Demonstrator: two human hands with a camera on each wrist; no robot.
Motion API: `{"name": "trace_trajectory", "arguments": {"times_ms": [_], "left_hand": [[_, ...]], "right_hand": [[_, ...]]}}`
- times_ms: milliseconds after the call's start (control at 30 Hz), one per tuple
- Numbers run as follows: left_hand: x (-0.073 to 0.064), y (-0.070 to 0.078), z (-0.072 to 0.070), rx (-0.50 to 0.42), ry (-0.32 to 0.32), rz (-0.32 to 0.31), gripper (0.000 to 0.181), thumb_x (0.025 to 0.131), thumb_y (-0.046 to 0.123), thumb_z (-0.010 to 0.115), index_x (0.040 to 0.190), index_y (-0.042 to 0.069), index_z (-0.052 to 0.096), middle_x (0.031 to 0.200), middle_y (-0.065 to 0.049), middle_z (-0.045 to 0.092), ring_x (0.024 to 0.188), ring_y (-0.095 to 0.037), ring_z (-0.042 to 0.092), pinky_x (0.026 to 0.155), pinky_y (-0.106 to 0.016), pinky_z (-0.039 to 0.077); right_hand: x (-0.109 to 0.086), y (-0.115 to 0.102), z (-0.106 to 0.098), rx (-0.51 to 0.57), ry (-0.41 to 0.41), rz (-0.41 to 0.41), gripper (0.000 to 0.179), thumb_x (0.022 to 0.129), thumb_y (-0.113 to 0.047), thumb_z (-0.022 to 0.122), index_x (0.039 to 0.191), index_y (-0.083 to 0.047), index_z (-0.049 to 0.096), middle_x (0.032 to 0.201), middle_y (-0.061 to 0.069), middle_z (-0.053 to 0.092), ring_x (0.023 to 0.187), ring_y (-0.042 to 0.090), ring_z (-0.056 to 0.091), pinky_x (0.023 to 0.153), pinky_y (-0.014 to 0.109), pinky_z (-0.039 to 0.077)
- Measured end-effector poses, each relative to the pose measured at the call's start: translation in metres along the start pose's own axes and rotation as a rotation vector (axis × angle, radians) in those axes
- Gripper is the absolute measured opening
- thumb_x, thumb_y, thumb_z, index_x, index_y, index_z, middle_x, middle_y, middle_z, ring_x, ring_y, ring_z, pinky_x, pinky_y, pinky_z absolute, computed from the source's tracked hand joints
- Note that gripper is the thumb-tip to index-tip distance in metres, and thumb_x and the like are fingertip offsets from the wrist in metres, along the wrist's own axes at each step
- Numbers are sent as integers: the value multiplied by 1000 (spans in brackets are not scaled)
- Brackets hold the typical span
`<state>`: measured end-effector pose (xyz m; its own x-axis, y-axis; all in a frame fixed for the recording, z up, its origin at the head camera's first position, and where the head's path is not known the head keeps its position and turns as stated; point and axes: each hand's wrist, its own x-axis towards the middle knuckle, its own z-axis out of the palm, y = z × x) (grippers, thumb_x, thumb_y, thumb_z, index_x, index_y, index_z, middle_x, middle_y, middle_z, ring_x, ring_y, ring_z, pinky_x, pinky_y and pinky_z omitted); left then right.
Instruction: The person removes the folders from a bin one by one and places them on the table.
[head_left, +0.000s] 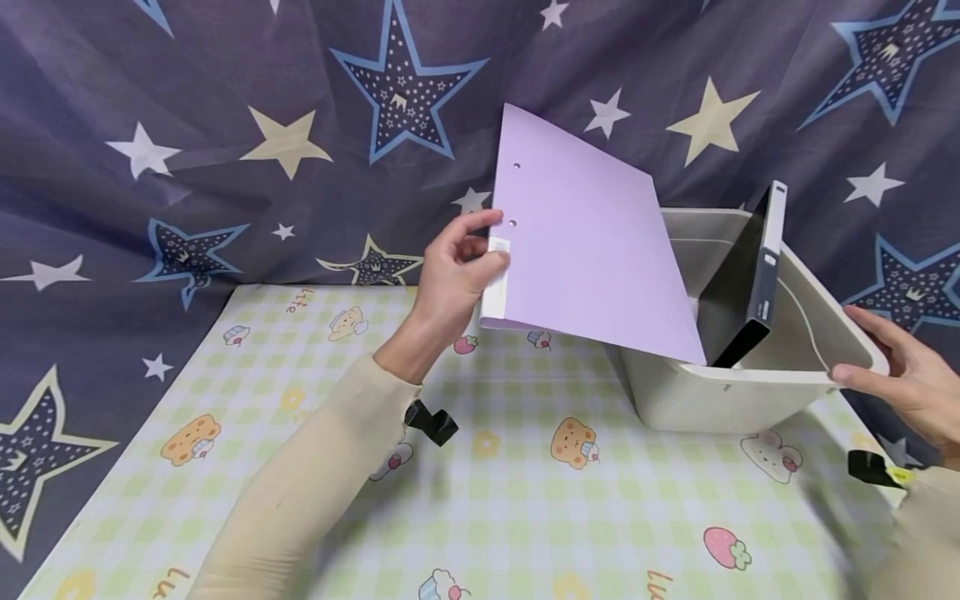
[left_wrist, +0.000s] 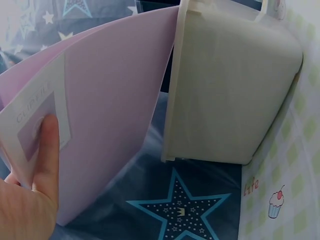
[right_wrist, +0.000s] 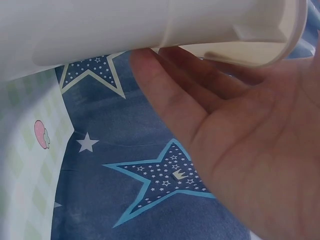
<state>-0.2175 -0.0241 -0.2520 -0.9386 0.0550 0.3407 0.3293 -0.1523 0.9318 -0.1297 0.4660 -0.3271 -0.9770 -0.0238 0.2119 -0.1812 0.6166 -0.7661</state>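
Observation:
My left hand (head_left: pixel 457 275) pinches a purple clip file (head_left: pixel 585 242) by its spine edge, thumb over the white label. The file is tilted, and its lower right corner overlaps the rim of a whitish plastic bin (head_left: pixel 705 408). In the left wrist view the thumb presses the label (left_wrist: pixel 42 110) beside the file's broad cover (left_wrist: pixel 115 100). My right hand (head_left: pixel 911 379) holds the bin's right end at the rim, thumb on the near side. A black binder (head_left: pixel 738 275) leans inside the bin, its top sticking out above the rim.
The table bears a green-checked cloth (head_left: pixel 487 500) with cartoon prints. Behind it hangs a dark blue curtain (head_left: pixel 202 150) with stars. Black wrist cameras (head_left: pixel 431 422) are strapped at both sleeves.

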Motion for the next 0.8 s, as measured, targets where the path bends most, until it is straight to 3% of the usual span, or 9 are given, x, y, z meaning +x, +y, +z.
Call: {"name": "trace_trajectory", "arguments": {"times_ms": [267,800], "left_hand": [[-8,-5,-6,-59,36,-5,50,76,-8,60,123,8,61,85,-11,58,71,-17,57,57,-26,50],[-25,-17,-20,-186,90,-1,50,76,-13,57,123,1,59,81,-6,54,68,-12,54,54,-22,47]], "right_hand": [[1,1,2,14,0,-19,84,87,9,60,154,-10,13,120,-19,36,98,-5,42,73,3,38],[-2,-4,3,5,26,-18,87,86,9,61,154,-12,12,117,-22,37,98,-8,42,72,2,37]]}}
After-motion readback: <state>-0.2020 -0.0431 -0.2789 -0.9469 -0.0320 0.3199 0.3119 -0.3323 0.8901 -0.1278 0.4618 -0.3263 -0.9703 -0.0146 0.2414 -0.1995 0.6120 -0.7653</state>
